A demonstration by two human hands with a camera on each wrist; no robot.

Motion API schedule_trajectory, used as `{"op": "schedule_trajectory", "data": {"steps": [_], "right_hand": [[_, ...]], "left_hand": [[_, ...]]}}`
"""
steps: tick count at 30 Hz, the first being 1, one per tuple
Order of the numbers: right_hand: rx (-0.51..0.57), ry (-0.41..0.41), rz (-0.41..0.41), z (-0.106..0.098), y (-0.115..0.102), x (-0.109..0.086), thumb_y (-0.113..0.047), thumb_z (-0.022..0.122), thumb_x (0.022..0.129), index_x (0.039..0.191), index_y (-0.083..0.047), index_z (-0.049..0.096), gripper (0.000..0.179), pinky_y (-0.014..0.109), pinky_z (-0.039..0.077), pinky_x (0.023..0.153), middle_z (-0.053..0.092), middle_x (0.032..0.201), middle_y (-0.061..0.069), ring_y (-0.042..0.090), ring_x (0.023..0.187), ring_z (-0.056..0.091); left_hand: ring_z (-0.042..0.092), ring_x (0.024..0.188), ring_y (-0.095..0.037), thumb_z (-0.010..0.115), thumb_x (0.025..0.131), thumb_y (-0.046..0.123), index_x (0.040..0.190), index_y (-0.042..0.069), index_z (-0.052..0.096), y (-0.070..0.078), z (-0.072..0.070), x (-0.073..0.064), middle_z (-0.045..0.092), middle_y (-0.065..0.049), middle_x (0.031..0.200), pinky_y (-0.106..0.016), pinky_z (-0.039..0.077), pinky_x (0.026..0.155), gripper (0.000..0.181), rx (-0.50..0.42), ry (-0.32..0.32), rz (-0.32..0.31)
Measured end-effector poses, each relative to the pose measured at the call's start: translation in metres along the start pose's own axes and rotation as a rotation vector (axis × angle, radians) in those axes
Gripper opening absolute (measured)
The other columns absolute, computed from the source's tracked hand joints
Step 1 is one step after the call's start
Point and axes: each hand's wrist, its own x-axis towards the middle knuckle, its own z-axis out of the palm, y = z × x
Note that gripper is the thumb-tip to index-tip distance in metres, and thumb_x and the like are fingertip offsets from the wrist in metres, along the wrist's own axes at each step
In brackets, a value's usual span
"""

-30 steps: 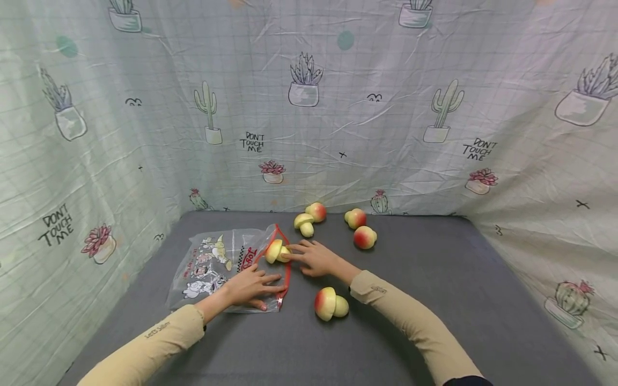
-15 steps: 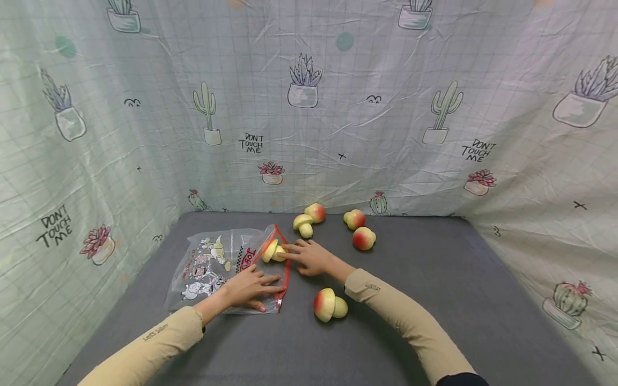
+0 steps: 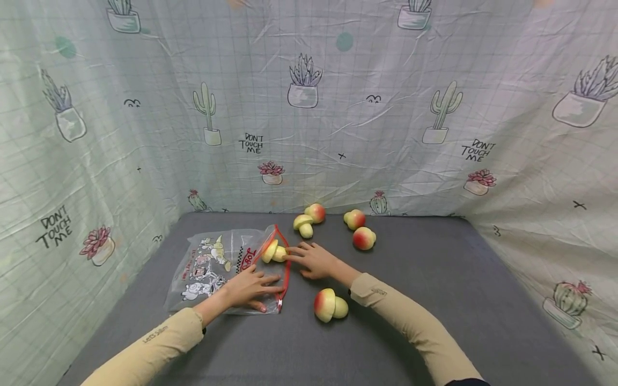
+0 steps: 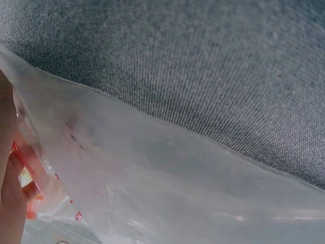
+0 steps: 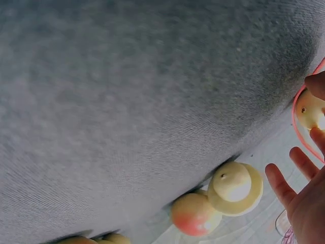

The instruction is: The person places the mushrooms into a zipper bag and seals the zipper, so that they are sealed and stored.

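Note:
A clear plastic zipper bag [image 3: 217,268] with printed cartoon figures and a red zipper edge lies flat at the left of the table. In its mouth sits a yellow toy mushroom [image 3: 270,252], stem towards the right. My left hand [image 3: 248,288] rests on the bag near the mouth with fingers spread; in the left wrist view, its fingers [image 4: 12,198] show beside the red edge. At the stem end is my right hand [image 3: 316,261], fingers extended and spread. The right wrist view shows the mushroom [image 5: 310,109] inside the red edge, a fingertip at the stem.
A red-and-yellow toy mushroom [image 3: 325,305] lies in front of my right hand. Behind stand a yellow mushroom [image 3: 304,225] touching a red-and-yellow one [image 3: 316,213], and two more red-and-yellow mushrooms [image 3: 364,238] to their right. A cactus-print curtain [image 3: 309,134] surrounds the grey table [image 3: 434,279].
The yellow mushroom has slid left, further into the bag's mouth, pushed by my right hand. Since half a second ago that hand has drawn back slightly right. My left hand has stayed put.

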Motion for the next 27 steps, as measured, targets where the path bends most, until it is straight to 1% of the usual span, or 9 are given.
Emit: {"op": "schedule_trajectory", "data": {"steps": [4, 10, 20, 27], "right_hand": [[0.013, 0.005, 0.001, 0.0025, 0.0, -0.003, -0.03, 0.055, 0.085, 0.14, -0.028, 0.028, 0.061, 0.04, 0.043, 0.087, 0.032, 0.143, -0.002, 0.017, 0.121, 0.037], [0.006, -0.005, 0.013, 0.005, 0.0009, -0.0045, -0.031, 0.053, 0.086, 0.141, -0.03, 0.025, 0.061, 0.038, 0.043, 0.087, 0.03, 0.144, -0.005, 0.016, 0.121, 0.037], [0.003, 0.0, -0.004, 0.0045, 0.0015, -0.0005, -0.038, 0.047, 0.09, 0.14, -0.029, 0.029, 0.054, 0.039, 0.042, 0.087, 0.033, 0.143, -0.005, 0.016, 0.12, 0.038], [-0.003, 0.001, -0.02, 0.0009, 0.0012, 0.0033, -0.039, 0.046, 0.09, 0.14, -0.028, 0.029, 0.053, 0.04, 0.042, 0.087, 0.034, 0.143, -0.004, 0.018, 0.118, 0.039]], "left_hand": [[0.058, 0.099, -0.017, 0.038, 0.075, 0.068, 0.135, 0.038, 0.035, 0.0006, 0.0003, -0.0001, 0.047, 0.005, 0.135, -0.041, 0.043, 0.086, 0.067, 0.003, -0.003, -0.001], [0.058, 0.098, -0.016, 0.037, 0.075, 0.068, 0.135, 0.039, 0.034, 0.0006, 0.001, -0.0001, 0.046, 0.005, 0.135, -0.039, 0.042, 0.084, 0.067, 0.004, 0.002, -0.001], [0.058, 0.097, -0.016, 0.037, 0.075, 0.068, 0.135, 0.04, 0.034, 0.0001, 0.0024, -0.0008, 0.047, 0.005, 0.135, -0.038, 0.042, 0.083, 0.066, -0.014, 0.006, 0.003], [0.057, 0.097, -0.016, 0.037, 0.075, 0.068, 0.134, 0.04, 0.035, -0.0008, 0.0017, -0.0019, 0.047, 0.006, 0.134, -0.038, 0.041, 0.082, 0.066, 0.0, 0.015, 0.006]]}}
